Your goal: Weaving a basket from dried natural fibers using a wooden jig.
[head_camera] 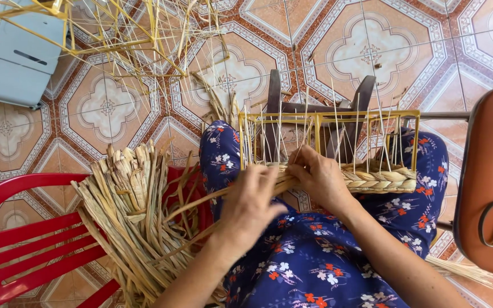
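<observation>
Frame centre: left hand [247, 206] grip closed on straw strand [201, 201]; right hand [319, 178] grip pinching braided rim [379, 180] of yellow wire basket frame [326, 117]; straw bundle [129, 205] lower left.

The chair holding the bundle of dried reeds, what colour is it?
Red; the chair shows best in the head view, at lower left.

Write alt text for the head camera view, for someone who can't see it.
Both hands, left hand and right hand, weave dried straw strands into a yellow wire basket frame on a lap in floral cloth, beside a straw bundle on a red chair.
</observation>
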